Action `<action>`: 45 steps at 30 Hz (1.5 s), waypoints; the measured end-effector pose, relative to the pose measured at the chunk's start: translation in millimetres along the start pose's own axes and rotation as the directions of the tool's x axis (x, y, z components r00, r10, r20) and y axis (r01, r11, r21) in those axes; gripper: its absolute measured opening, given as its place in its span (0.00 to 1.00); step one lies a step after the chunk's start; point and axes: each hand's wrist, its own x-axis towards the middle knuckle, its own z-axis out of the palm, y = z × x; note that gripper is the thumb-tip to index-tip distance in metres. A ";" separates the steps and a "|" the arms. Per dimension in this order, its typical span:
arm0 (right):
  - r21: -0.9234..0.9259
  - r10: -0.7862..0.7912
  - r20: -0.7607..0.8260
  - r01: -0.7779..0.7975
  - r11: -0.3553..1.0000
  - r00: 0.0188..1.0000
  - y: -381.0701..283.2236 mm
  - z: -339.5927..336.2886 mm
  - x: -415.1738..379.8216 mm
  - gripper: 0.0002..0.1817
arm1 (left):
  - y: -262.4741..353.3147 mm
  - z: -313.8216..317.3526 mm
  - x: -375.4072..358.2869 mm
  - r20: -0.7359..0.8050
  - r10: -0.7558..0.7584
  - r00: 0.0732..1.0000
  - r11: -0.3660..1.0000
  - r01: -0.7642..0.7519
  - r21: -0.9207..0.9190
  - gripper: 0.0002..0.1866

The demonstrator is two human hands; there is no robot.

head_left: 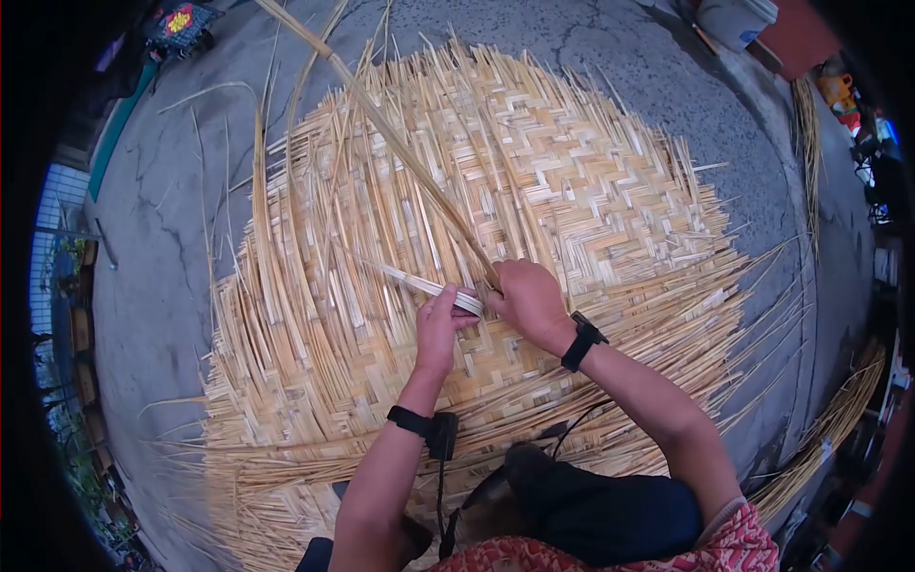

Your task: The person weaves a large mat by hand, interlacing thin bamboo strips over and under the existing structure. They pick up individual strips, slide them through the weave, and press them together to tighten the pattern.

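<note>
A large woven mat of split reed strips (591, 191) lies on the ground beneath both hands. Its right part shows a tight zigzag weave, while many long strips lie loose across its left part. My left hand (437, 329) is closed around a pale flattened reed strip (410, 279), which bends in a loop at the fingers. Close beside it, my right hand (530, 300) grips the near end of a long tan reed strip (405, 153) that runs up and left past the mat's far edge. The right fingertips are partly hidden from view.
Grey cracked pavement (162, 286) surrounds the mat. Bundles of reeds (839, 410) lie along the right side. A white bucket (737, 19) stands at the upper right. Loose strip ends stick out around the mat's edges. My knees (600, 510) are at its near side.
</note>
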 end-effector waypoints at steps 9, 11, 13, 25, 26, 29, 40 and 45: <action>0.189 0.045 -0.007 -0.043 0.981 0.999 27.6 21.0 -25.3 0.18 | 0.5 5.0 1.3 -0.019 -0.001 1.000 0.997 0.003 0.075 0.25; 0.126 0.060 0.083 -0.070 0.990 0.995 36.8 24.4 -15.1 0.21 | 2.9 6.1 0.3 -0.015 0.000 1.000 0.996 0.002 0.086 0.25; 0.162 0.054 0.059 -0.063 0.985 0.997 48.0 34.1 -11.2 0.21 | 3.3 4.9 0.6 -0.014 0.003 1.000 0.995 -0.002 0.098 0.25; 0.396 0.142 0.211 -0.217 0.892 0.967 62.8 33.9 -2.3 0.25 | 4.3 14.5 8.7 -0.033 -0.001 0.999 0.995 0.005 0.104 0.23; 0.438 0.153 0.229 -0.242 0.866 0.961 70.2 38.9 -2.5 0.26 | 4.4 14.7 10.0 -0.044 -0.007 0.999 0.995 0.011 0.103 0.23; 0.681 0.137 0.486 -0.473 0.559 0.863 72.4 29.6 -1.9 0.22 | 6.6 16.2 14.2 -0.061 -0.025 0.998 0.993 0.032 0.116 0.22; 0.440 -0.037 -0.145 0.098 0.893 0.989 47.8 -8.1 -44.2 0.17 | -12.7 8.8 28.4 0.325 -0.128 0.937 0.927 -0.003 0.374 0.14; 0.550 0.191 -0.499 0.138 0.824 0.846 62.5 -29.4 -73.7 0.19 | -21.8 22.6 19.3 0.130 0.067 0.989 0.753 -0.136 0.644 0.13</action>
